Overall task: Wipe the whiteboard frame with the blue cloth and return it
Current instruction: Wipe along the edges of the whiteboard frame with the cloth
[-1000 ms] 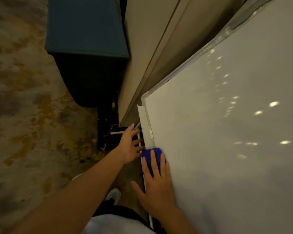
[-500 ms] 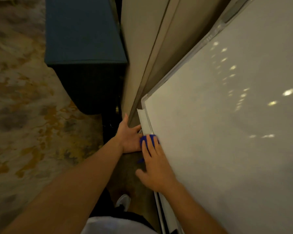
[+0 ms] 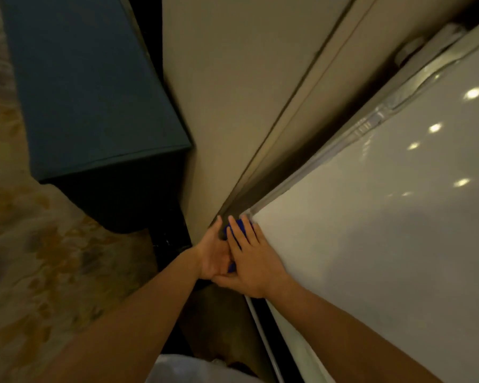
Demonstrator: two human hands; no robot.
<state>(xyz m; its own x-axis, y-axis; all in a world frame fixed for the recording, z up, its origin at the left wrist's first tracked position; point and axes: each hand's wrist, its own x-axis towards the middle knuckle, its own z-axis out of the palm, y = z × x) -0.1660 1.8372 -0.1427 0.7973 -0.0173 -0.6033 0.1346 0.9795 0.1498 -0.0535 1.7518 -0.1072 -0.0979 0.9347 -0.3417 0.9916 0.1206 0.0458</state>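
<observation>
Since half a second before, your two hands had slid up the board's edge until the small blue cloth (image 3: 239,229) reached the corner of the silver metal whiteboard frame (image 3: 315,172), at the middle of the picture. Your right hand (image 3: 253,261) lay flat, fingers straight, pressing the cloth on that corner. Your left hand (image 3: 212,255) touched it from the left; its fingers were hidden, so I cannot tell whether it held anything. To clean the corner well, you probably needed to fold the cloth around the edge and keep even pressure while turning onto the next rail. I counted one cloth, one whiteboard, two hands and one dark teal box (image 3: 94,92) at upper left.
</observation>
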